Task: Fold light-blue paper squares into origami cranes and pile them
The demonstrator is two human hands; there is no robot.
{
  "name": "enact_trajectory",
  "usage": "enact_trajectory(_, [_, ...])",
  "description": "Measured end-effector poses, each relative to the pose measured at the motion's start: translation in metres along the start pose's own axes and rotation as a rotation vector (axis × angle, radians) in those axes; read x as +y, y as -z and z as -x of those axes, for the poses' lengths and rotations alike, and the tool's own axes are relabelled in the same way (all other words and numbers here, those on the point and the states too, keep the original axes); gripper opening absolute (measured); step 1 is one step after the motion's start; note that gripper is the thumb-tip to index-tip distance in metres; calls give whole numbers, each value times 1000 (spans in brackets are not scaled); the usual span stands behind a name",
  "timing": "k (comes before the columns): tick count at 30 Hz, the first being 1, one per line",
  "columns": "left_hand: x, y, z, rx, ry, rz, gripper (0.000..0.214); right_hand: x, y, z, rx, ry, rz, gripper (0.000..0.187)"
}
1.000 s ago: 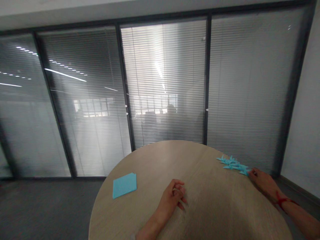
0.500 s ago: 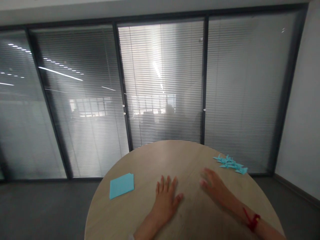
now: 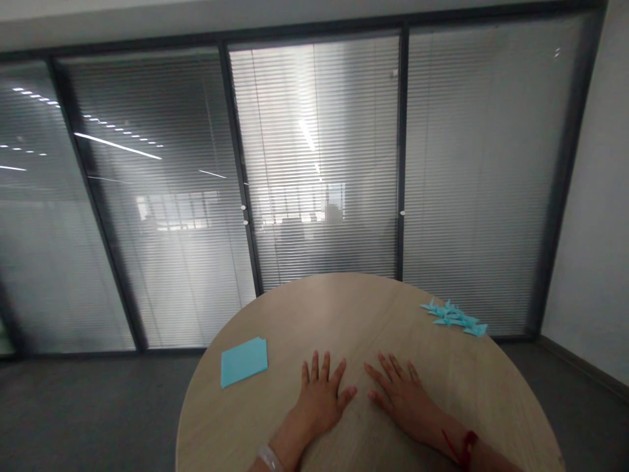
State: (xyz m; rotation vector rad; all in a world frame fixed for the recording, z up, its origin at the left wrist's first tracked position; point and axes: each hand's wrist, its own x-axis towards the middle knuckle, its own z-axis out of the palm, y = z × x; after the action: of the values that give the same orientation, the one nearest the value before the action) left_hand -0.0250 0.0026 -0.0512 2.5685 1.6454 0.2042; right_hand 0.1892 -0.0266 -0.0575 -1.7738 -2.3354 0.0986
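My left hand (image 3: 320, 396) lies palm down on the round wooden table (image 3: 334, 308), fingers spread and holding nothing. Beside it, a small distance to the right, my right hand (image 3: 400, 396) rests flat with its fingers apart, also holding nothing. A stack of light blue paper sheets (image 3: 244, 362) lies left of my left hand, apart from it. Near the far right edge of the table sits a small cluster of folded light blue paper pieces (image 3: 455, 317), pointed in shape like origami birds. Neither hand touches any paper.
Beyond the table stands a glass partition with blinds (image 3: 319, 164) in dark frames. A white wall (image 3: 590, 196) rises on the right. Grey floor (image 3: 98, 406) shows around the table, whose curved edge runs close behind the folded pieces.
My right hand has come left and down from above the table, and its fingers have spread flat on the surface. My left hand stays nearly in place.
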Motion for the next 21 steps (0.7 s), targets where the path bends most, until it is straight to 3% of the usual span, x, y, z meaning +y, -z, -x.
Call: enact_trajectory(21, [2, 3, 2, -18, 3, -17, 68, -1, -1, 1, 18, 4, -29, 61])
